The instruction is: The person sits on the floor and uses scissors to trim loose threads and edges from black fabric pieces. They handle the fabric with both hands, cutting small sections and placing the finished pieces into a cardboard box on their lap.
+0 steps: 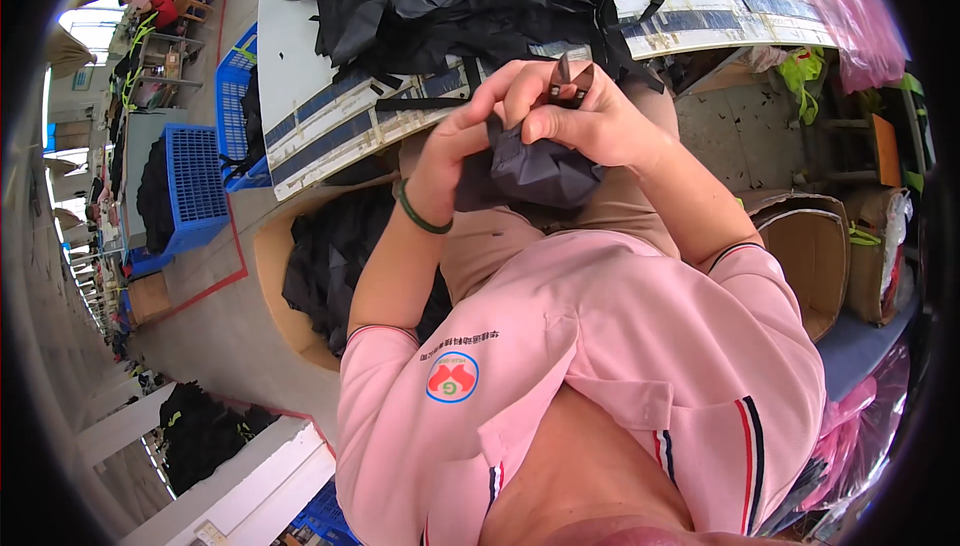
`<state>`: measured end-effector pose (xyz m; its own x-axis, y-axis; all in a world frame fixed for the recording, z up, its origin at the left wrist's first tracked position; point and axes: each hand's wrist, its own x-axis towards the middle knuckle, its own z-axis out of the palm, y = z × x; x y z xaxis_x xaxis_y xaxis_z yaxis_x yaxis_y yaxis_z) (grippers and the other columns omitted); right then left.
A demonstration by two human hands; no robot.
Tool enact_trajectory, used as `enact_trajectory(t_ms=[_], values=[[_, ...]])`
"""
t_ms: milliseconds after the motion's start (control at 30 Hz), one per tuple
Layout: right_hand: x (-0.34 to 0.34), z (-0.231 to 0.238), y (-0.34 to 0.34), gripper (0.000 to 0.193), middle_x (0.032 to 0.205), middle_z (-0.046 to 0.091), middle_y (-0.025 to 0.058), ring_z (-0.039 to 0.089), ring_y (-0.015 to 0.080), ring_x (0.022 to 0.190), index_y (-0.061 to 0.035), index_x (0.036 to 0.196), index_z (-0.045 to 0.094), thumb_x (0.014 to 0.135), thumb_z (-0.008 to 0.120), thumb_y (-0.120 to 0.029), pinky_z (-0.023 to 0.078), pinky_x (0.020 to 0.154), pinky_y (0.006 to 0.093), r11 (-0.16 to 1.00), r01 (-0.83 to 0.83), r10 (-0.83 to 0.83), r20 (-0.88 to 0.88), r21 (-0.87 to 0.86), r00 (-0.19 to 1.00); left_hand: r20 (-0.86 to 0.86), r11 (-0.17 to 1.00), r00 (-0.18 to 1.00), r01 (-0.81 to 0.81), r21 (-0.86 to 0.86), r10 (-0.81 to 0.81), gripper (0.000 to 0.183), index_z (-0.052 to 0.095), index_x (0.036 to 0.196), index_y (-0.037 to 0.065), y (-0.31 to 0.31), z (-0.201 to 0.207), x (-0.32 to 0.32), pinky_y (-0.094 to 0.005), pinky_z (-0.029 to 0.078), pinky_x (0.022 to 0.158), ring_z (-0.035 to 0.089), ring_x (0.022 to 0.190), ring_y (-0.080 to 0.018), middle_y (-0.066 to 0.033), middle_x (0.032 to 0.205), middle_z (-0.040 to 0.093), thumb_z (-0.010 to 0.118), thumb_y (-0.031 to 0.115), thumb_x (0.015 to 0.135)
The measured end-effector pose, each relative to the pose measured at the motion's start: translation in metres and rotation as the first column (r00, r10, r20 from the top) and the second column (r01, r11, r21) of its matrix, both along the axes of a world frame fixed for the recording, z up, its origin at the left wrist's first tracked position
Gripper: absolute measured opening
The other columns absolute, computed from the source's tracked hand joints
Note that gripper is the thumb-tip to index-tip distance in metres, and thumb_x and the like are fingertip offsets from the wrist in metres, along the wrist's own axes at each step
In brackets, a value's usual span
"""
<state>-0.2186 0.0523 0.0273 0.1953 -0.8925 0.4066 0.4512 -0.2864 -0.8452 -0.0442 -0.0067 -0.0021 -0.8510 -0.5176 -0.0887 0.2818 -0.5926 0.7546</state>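
My left hand (466,136), with a dark green bangle at its wrist, is closed on a dark grey-black fabric piece (545,171). Beside it, my right hand (590,124) is also closed, thumb and fingers pinching the upper part of the same piece. Tucked in the right hand is a pair of thread snips (572,78), its dark blades sticking out past the fingers. The fabric hangs bunched over my lap, just in front of the table edge. What exactly lies under the fingertips is hidden.
A heap of black fabric pieces (430,6) covers the far part of the worn white table (290,96). More black pieces fill a cardboard box (275,276) at my left. Blue crates (205,186) stand farther left, and another cardboard box (810,256) is at my right.
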Motion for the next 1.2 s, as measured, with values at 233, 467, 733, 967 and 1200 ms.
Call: enact_trajectory(t_ms=[233,467,733,967,1200], values=[[0.000,0.002,-0.003,0.004,0.082,0.060,0.0043,0.054,0.0106,0.077,0.0001,0.084,0.058,0.085,0.061,-0.001,0.043,0.072,0.0229,0.997,0.069,-0.078,-0.250,-0.048,0.965,-0.099,0.924,0.987,-0.150,-0.351,0.123,0.039,0.047,0.122,0.005,0.030,0.002,-0.024,-0.0244,0.041,0.090,0.051,0.105,-0.0117,-0.0020,0.115,0.053,0.061,0.021,0.089],[-0.013,0.009,-0.001,0.006,0.075,0.056,0.0035,0.050,0.0110,0.069,-0.0014,0.088,0.056,0.086,0.061,-0.003,0.043,0.066,0.0239,0.897,0.396,-0.441,-0.475,-0.197,0.761,-0.045,0.792,0.929,-0.338,-0.508,0.367,0.036,0.051,0.113,-0.003,0.018,0.012,-0.003,-0.0246,0.039,0.088,0.051,0.092,-0.0099,-0.0027,0.099,0.055,0.067,0.012,0.085],[-0.003,0.008,0.003,0.008,0.073,0.054,0.0033,0.046,0.0106,0.067,-0.0011,0.087,0.055,0.084,0.062,0.000,0.041,0.062,0.0232,0.859,0.455,-0.505,-0.533,-0.234,0.679,-0.052,0.678,0.860,-0.437,-0.592,0.508,0.027,0.055,0.103,-0.003,0.030,0.006,-0.012,-0.0213,0.041,0.081,0.052,0.088,-0.0081,-0.0029,0.099,0.055,0.068,-0.004,0.079],[-0.014,0.001,-0.003,0.011,0.076,0.053,-0.0025,0.045,0.0064,0.071,-0.0011,0.088,0.056,0.086,0.064,-0.009,0.039,0.064,0.0214,0.948,0.317,-0.275,-0.465,0.014,0.841,-0.010,0.673,0.896,-0.341,-0.656,0.444,0.014,0.061,0.090,-0.002,0.017,0.010,-0.003,-0.0194,0.043,0.075,0.053,0.083,-0.0066,-0.0019,0.095,0.057,0.065,-0.008,0.078],[-0.010,-0.002,0.009,0.019,0.072,0.051,-0.0037,0.043,0.0058,0.068,-0.0008,0.085,0.059,0.085,0.067,-0.018,0.039,0.064,0.0224,0.919,0.373,-0.276,-0.470,0.125,0.838,-0.038,0.754,0.849,-0.487,-0.440,0.526,0.013,0.063,0.089,-0.001,0.017,0.006,-0.006,-0.0228,0.042,0.081,0.055,0.087,-0.0097,-0.0030,0.096,0.058,0.060,-0.008,0.078]])
